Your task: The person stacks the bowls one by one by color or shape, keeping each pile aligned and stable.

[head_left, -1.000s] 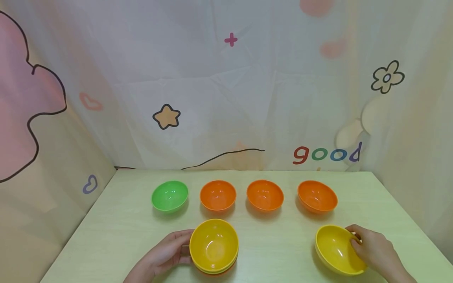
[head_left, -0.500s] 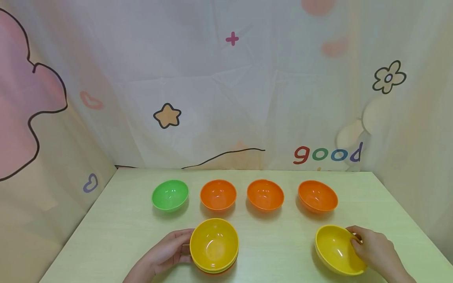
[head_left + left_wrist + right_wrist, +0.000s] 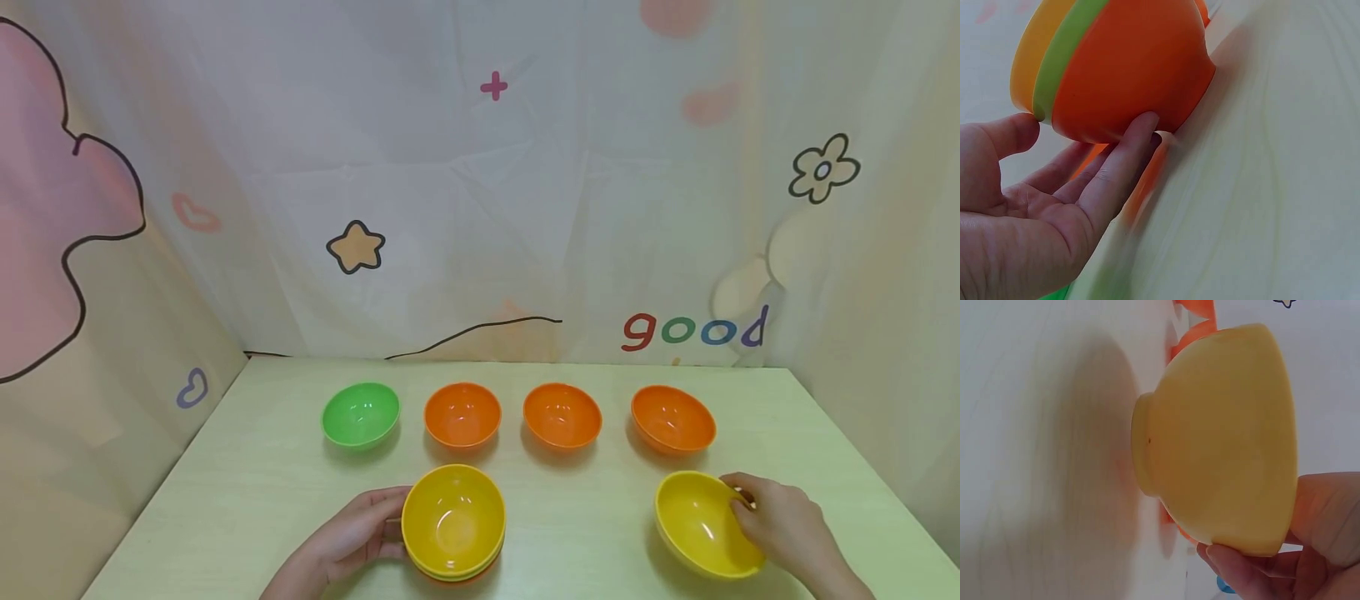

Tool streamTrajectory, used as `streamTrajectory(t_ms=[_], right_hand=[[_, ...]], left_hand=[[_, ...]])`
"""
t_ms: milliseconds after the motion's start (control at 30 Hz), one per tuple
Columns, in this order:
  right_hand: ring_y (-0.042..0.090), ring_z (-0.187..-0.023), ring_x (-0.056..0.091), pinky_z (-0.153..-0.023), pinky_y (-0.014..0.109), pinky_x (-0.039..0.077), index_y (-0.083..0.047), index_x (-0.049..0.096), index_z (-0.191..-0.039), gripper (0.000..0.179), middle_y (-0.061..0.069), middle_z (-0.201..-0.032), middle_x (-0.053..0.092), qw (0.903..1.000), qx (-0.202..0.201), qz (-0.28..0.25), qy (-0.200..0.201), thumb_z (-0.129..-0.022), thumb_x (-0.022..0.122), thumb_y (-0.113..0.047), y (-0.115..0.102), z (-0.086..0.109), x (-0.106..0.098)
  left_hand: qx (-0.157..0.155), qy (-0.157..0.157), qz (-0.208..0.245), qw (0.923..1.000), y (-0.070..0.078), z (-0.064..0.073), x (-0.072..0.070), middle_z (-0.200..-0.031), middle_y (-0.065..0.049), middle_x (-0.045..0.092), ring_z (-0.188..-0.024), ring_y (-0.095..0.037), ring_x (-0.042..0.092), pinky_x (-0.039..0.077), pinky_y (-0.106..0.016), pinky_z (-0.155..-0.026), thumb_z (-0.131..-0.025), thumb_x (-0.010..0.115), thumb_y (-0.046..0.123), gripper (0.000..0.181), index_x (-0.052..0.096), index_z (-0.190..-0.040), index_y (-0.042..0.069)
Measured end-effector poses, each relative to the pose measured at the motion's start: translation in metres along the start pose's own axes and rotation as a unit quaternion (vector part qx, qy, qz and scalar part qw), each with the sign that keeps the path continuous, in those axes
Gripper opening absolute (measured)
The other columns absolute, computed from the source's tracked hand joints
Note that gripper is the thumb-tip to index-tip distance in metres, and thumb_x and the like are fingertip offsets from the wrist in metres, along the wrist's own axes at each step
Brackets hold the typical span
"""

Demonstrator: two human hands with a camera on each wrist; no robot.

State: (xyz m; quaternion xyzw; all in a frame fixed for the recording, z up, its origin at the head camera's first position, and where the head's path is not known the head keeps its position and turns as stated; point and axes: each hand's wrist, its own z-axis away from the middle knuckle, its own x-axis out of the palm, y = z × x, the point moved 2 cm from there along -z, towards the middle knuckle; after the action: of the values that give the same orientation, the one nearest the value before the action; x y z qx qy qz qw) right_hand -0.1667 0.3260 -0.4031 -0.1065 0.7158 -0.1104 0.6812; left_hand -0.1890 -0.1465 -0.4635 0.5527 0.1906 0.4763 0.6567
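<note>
A nested stack stands in the front middle of the table. Its top is a yellow bowl [image 3: 453, 517]; the left wrist view shows a green bowl [image 3: 1054, 78] beneath that and an orange bowl [image 3: 1135, 69] at the bottom. My left hand [image 3: 352, 533] touches the stack's left side, thumb near the upper rims and fingers extended along the orange wall. To the right, my right hand [image 3: 783, 525] pinches the rim of another yellow bowl [image 3: 701, 521], thumb inside and fingers outside. That bowl tilts slightly, and its foot appears raised off the table in the right wrist view.
Along the back of the table [image 3: 225, 500] runs a row of separate bowls: a green bowl [image 3: 361, 415] at left, then three orange bowls, the left orange bowl [image 3: 462, 414], the middle orange bowl [image 3: 562, 415] and the right orange bowl [image 3: 672, 419]. A printed curtain [image 3: 420, 167] hangs behind.
My right hand and its yellow bowl have shifted a little left and away from me during the last half second. The left hand and the stack stay put.
</note>
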Motion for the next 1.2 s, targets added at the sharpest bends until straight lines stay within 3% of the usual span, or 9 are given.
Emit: streamTrajectory(t_ms=[200,833,1200], right_hand=[[0.019,-0.063,0.05,-0.059,0.036,0.051,0.003,0.066,-0.101,0.023,0.016,-0.085,0.066,1.0,-0.003,-0.002,-0.006,-0.079,0.061,-0.002,-0.013,-0.004,-0.005],[0.014,-0.056,0.044,-0.05,0.024,0.038,-0.001,0.069,-0.095,0.02,0.003,-0.073,0.062,0.9957,-0.085,-0.015,0.034,-0.076,0.064,-0.003,-0.06,-0.018,-0.011],[0.014,-0.057,0.046,-0.052,0.024,0.043,-0.003,0.07,-0.096,0.02,0.003,-0.077,0.064,0.9927,-0.111,-0.037,0.03,-0.076,0.065,-0.001,-0.096,-0.027,-0.013]], left_hand=[[0.0,-0.001,0.003,1.0,0.0,0.0,0.0,-0.118,-0.014,0.061,-0.095,-0.021,0.063,0.053,-0.037,-0.082,-0.095,0.048,0.032,0.056,0.038,-0.136,-0.004],[0.004,0.0,0.004,1.0,0.0,0.002,0.002,-0.117,-0.014,0.061,-0.096,-0.022,0.063,0.053,-0.038,-0.082,-0.095,0.049,0.032,0.054,0.04,-0.135,-0.005],[0.004,0.002,0.002,1.0,0.0,0.001,0.001,-0.119,-0.014,0.06,-0.097,-0.022,0.063,0.053,-0.038,-0.082,-0.095,0.049,0.032,0.055,0.04,-0.135,-0.004]])
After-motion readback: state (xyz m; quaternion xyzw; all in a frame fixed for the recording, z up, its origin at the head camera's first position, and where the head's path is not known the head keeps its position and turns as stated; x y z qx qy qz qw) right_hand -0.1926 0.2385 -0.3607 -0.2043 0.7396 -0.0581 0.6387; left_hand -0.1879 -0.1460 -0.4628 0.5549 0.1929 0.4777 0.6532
